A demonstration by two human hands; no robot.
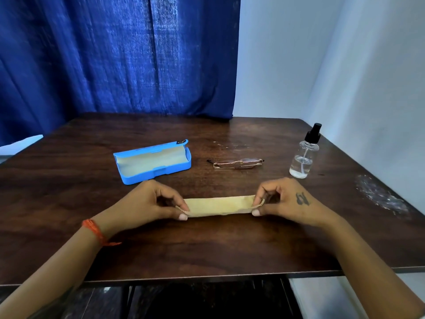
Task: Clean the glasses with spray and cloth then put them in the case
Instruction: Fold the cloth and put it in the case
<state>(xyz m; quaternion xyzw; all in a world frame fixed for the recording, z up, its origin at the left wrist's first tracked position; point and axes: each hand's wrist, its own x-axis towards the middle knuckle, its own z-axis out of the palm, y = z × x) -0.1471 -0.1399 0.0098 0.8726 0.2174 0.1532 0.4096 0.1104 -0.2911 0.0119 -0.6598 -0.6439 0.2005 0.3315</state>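
A folded yellow cloth [219, 205] is stretched flat just above the table between my two hands. My left hand [147, 202] pinches its left end and my right hand [284, 199] pinches its right end. Behind the cloth, thin gold-rimmed glasses [238, 163] lie folded on the table. A blue glasses case [153, 161] stands open to their left, its pale lining showing and nothing inside. A clear spray bottle [303, 157] with a black nozzle stands upright at the right, beyond my right hand.
The dark wooden table [207, 247] ends close to my body. A blue curtain [119, 56] hangs behind it and a white wall is at the right. A pale smear marks the table's right edge [379, 196].
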